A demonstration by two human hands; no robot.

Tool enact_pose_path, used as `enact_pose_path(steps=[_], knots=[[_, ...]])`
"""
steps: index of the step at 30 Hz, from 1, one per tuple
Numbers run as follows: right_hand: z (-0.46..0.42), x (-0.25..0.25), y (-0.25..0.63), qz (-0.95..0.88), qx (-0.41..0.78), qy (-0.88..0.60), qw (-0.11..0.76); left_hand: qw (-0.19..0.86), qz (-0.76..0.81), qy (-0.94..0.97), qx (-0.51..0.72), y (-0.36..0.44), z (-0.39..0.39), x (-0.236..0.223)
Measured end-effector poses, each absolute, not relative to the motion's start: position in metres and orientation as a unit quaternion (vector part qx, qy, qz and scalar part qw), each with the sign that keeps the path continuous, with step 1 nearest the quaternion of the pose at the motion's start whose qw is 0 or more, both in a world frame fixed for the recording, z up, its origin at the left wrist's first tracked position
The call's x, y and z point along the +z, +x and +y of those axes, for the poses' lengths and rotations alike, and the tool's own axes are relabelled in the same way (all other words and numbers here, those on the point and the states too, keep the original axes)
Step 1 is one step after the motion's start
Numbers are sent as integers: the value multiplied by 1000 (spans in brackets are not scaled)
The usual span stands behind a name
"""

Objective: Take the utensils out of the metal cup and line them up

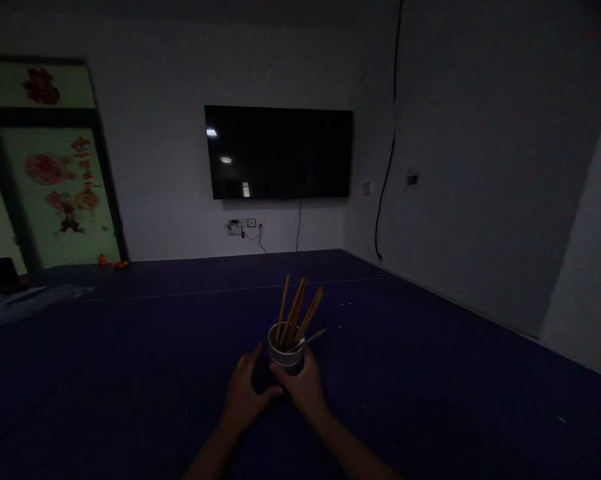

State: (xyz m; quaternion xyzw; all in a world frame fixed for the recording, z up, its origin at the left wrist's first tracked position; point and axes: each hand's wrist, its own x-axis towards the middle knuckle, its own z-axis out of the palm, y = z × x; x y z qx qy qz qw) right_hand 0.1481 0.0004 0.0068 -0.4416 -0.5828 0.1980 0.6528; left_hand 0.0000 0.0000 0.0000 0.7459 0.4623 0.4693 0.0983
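A round cup (286, 360) stands in front of me on the dark blue surface. Several wooden chopsticks (296, 312) lean in it, fanning upward. A metal spoon (314, 337) also rests in the cup, its handle slanting out to the right. My right hand (303, 383) grips the cup from its right side, thumb across the near wall and fingers around the far side. Just left of the cup, my left hand (248, 390) is open, thumb and fingers spread apart, with a gap between it and the cup wall.
The blue surface (155, 360) reaches to the walls, with small white bits (345, 305) right of the cup. Clear plastic sheeting (30, 303) lies at left, near orange objects (115, 263). A television (280, 153) hangs on the far wall; a black cable (388, 173) runs down the right wall.
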Motion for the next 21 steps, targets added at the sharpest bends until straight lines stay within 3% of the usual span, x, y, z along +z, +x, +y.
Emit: enact_pose_path(steps=[11, 21], knots=[[-7, 3, 146, -689, 235, -350, 589, 190, 423, 715, 524, 13, -7, 11], [-10, -1, 161, -730, 118, -440, 509, 41, 688, 499, 526, -47, 22, 19]])
